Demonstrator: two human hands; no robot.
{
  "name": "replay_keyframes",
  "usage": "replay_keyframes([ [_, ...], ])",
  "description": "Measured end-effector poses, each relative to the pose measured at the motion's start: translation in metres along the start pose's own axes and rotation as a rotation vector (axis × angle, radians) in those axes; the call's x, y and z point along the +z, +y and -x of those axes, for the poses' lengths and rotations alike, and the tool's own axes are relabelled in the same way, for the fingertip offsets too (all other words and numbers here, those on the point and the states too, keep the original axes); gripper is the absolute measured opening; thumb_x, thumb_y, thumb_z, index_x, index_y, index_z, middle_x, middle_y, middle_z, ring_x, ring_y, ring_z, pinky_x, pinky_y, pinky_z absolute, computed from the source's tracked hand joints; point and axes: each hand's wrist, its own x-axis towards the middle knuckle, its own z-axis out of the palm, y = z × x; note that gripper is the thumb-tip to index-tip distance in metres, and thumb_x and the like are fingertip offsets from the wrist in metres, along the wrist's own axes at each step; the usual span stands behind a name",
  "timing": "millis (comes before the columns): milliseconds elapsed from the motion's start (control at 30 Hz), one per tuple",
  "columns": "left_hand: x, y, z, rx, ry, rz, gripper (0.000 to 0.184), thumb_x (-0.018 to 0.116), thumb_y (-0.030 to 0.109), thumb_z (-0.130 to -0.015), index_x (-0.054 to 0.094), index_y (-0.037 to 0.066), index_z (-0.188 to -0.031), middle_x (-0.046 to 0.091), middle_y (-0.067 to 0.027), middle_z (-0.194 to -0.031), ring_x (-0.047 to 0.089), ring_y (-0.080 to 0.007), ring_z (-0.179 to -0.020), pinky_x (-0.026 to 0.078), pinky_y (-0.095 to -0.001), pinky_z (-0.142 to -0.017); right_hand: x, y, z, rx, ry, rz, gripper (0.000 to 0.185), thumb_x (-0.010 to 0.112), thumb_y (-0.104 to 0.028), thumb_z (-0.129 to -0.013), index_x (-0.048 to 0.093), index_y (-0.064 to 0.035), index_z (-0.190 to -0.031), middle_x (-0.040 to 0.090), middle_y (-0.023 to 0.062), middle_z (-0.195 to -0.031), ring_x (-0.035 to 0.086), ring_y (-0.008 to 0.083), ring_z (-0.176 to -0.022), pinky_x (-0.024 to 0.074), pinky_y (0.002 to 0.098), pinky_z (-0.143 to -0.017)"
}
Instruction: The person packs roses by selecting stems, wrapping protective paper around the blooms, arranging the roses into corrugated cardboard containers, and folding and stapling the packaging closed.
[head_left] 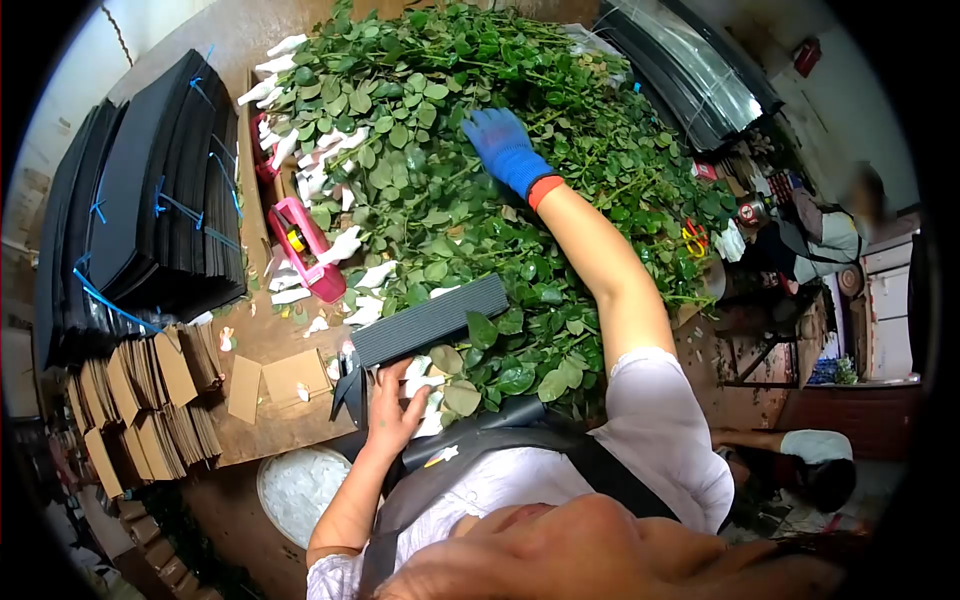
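Note:
A large heap of leafy green stems [430, 215], which look like roses, covers the table. White-wrapped heads [340, 245] lie along its left side. My right hand [500, 145], in a blue glove with a red cuff, reaches far over the heap. Its fingers lie stretched on the leaves, gripping nothing that I can see. My left hand [393, 408] is bare and stays near the table's front edge, fingers apart, beside a few white-wrapped heads [422, 385]. Just beyond it, a dark grey ribbed strip [430, 322] rests aslant on the leaves.
Pink tape dispenser [308, 250] sits left of the heap. Tied black sheets [165, 190] and cardboard pieces [140, 400] are stacked farther left. Orange-handled scissors [694, 238] lie at the right. A white-filled bucket [300, 490] stands below. Other people [820, 235] are at the right.

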Motion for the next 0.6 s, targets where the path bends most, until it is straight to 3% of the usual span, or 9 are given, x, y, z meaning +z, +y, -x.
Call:
replay_keyframes([
  [100,-0.002,0.0,0.0,-0.001,-0.006,-0.018,0.053,0.076,0.012,-0.087,0.054,0.002,-0.134,0.059,-0.0166,-0.117,0.059,-0.0316,-0.108,0.048,-0.0393,-0.094,0.038,0.008,0.006,-0.013,-0.405,0.082,0.021,0.055,-0.015,-0.092,0.066,-0.0144,-0.109,0.063,0.0082,-0.122,0.059,0.0273,-0.117,0.0429,0.0408,-0.102],
  [133,-0.002,0.002,0.0,-0.007,-0.006,-0.014,0.053,0.076,0.013,-0.087,0.054,0.002,-0.134,0.059,-0.0165,-0.117,0.059,-0.0319,-0.108,0.048,-0.0395,-0.095,0.047,0.012,0.005,0.003,-0.443,0.031,0.02,0.058,-0.016,-0.09,0.067,-0.0152,-0.107,0.063,0.0094,-0.121,0.06,0.0273,-0.114,0.0452,0.0402,-0.1],
  [233,-0.001,0.001,0.0,0.002,0.002,-0.03,0.053,0.076,0.014,-0.088,0.054,0.002,-0.135,0.059,-0.0184,-0.122,0.06,-0.036,-0.11,0.049,-0.041,-0.095,0.005,0.011,-0.005,0.132,-0.161,-0.109,0.023,0.056,-0.016,-0.092,0.069,-0.014,-0.11,0.066,0.0091,-0.112,0.062,0.0272,-0.109,0.0477,0.0412,-0.092],
  [267,-0.001,-0.001,0.001,0.003,0.0,-0.029,0.053,0.076,0.014,-0.088,0.054,0.002,-0.135,0.059,-0.0185,-0.122,0.06,-0.036,-0.11,0.049,-0.0411,-0.095,-0.003,0.012,-0.003,0.13,0.208,-0.14,0.022,0.058,-0.018,-0.091,0.069,-0.0163,-0.11,0.068,0.0076,-0.104,0.065,0.0284,-0.103,0.0502,0.0416,-0.088],
  [367,0.0,-0.001,0.001,-0.025,-0.011,0.008,0.054,0.076,0.013,-0.088,0.053,0.001,-0.135,0.059,-0.0188,-0.122,0.06,-0.0359,-0.111,0.05,-0.0407,-0.094,-0.024,0.01,0.007,0.044,-0.115,-0.135,0.025,0.061,-0.018,-0.088,0.069,-0.0198,-0.111,0.069,0.0062,-0.094,0.066,0.0293,-0.091,0.052,0.0419,-0.082],
  [400,0.002,-0.002,0.003,-0.004,0.0,-0.002,0.054,0.075,0.011,-0.087,0.053,0.0,-0.135,0.059,-0.0181,-0.12,0.061,-0.0331,-0.109,0.051,-0.0389,-0.092,-0.032,0.012,0.012,0.115,-0.251,-0.268,0.031,0.062,-0.016,-0.086,0.069,-0.0241,-0.115,0.068,0.0072,-0.092,0.066,0.0302,-0.088,0.0527,0.0418,-0.078],
  [500,0.004,-0.01,0.001,0.036,0.019,-0.017,0.053,0.075,0.009,-0.087,0.053,0.0,-0.135,0.059,-0.017,-0.118,0.061,-0.0301,-0.106,0.052,-0.0367,-0.089,-0.092,0.011,0.026,0.11,0.192,-0.305,0.038,0.063,-0.013,-0.085,0.068,-0.0244,-0.121,0.069,0.0084,-0.094,0.067,0.0308,-0.088,0.0533,0.0434,-0.077],
  [600,-0.001,-0.003,0.004,0.04,0.004,-0.064,0.054,0.075,0.011,-0.087,0.053,0.0,-0.135,0.059,-0.0176,-0.12,0.061,-0.0323,-0.107,0.051,-0.0382,-0.091,-0.067,0.016,0.057,0.127,0.099,-0.389,0.045,0.065,-0.008,-0.081,0.068,-0.0245,-0.123,0.069,0.0074,-0.092,0.067,0.0301,-0.089,0.0532,0.0433,-0.077],
])
